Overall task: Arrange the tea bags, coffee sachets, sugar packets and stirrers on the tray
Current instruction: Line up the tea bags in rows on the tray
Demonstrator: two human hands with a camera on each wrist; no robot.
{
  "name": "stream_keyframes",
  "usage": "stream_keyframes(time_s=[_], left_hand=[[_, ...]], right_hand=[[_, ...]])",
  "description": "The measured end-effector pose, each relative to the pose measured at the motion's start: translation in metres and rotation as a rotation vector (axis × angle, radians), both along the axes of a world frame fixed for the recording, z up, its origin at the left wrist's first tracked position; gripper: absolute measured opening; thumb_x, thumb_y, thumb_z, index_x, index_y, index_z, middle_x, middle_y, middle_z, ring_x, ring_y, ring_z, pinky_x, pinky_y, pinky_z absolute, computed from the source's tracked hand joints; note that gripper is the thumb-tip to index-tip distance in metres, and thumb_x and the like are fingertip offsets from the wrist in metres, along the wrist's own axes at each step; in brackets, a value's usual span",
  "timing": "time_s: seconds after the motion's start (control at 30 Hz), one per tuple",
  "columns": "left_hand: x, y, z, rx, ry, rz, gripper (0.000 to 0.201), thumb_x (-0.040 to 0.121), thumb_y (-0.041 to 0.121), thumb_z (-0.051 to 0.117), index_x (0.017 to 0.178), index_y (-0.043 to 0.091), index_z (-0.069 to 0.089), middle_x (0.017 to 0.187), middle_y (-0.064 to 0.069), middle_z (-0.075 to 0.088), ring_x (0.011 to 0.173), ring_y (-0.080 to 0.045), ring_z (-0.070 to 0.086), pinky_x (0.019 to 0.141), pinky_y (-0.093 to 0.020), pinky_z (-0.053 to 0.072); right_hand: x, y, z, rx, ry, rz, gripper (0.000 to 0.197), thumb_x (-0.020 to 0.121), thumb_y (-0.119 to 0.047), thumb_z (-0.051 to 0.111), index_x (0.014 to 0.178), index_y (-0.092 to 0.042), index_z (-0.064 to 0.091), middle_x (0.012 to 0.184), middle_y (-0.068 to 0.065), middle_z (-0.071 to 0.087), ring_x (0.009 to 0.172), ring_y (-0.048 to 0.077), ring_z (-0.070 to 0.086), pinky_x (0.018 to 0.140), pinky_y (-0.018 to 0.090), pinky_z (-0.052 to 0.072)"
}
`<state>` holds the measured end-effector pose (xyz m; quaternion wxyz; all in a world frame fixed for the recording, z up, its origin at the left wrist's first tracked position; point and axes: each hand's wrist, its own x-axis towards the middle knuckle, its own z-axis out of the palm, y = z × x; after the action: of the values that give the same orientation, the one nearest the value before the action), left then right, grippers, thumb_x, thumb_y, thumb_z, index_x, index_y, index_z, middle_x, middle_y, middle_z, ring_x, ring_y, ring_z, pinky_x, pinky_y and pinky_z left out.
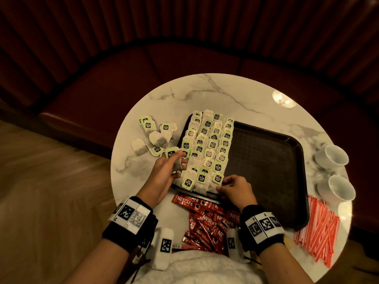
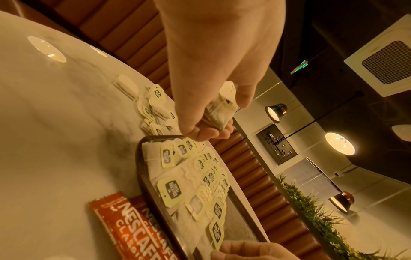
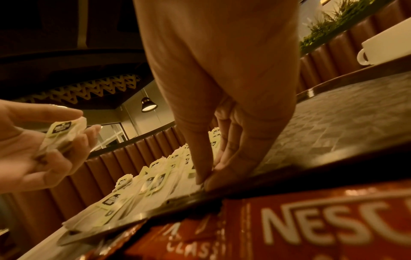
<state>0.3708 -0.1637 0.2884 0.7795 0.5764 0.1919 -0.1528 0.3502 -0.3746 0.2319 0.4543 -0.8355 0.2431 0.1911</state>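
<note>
Tea bags [image 1: 207, 148] fill the left part of the tray [image 1: 266, 160] in overlapping rows that run away from me, tags up. My left hand [image 1: 164, 175] hovers at the tray's left edge, fingers curled round a small bunch of bags [image 1: 174, 158]; the left wrist view shows the thumb and fingers closed round them [image 2: 220, 109]. My right hand [image 1: 235, 189] is down at the near rim, thumb and forefinger closed on the near edge of the last bag in the rightmost row [image 3: 191, 186]; whether I am pinching it or only pressing it flat I cannot tell.

What matters next is where the bunch sits against the open space. The held bags lie to the left of the rows, while the bare tray floor lies to the right of them, just past my right hand. So the right hand is the nearer one to the free space, and the left must cross over the laid rows, or pass a bag across, I judge. Each bag's long axis should run away from me like the rest.

More bags [image 1: 153, 138] lie loose on the table [image 1: 225, 91] left of the tray. Coffee sachets [image 1: 207, 222] are heaped between my wrists, off the tray, and stirrers [image 1: 320, 228] lie at its right.
</note>
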Motion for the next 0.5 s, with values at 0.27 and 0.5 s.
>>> stream_keyframes(time_s=[0.27,0.5], left_hand=[[0.0006,0.0014,-0.0039,0.02,0.001,-0.004,0.022,0.097,0.027,0.054,0.104,0.009,0.065,0.082,0.001,0.065,0.071,-0.008,0.058,0.064,-0.024,0.04],[0.002,-0.0017,-0.0053,-0.023,0.015,-0.003,0.028,0.098,0.027,0.051,0.113,0.005,0.061,0.085,-0.004,0.066,0.071,-0.012,0.06,0.063,-0.025,0.041]], right_hand=[[0.0008,0.0001,-0.0003,0.028,-0.037,-0.064,0.017,0.081,-0.011,0.08,0.086,-0.016,0.064,0.079,0.004,0.072,0.078,0.018,0.072,0.079,0.03,0.058],[0.0003,-0.001,0.0064,0.039,-0.019,-0.044,0.02,0.082,-0.016,0.08,0.094,-0.016,0.065,0.086,0.002,0.072,0.084,0.016,0.07,0.087,0.034,0.058]])
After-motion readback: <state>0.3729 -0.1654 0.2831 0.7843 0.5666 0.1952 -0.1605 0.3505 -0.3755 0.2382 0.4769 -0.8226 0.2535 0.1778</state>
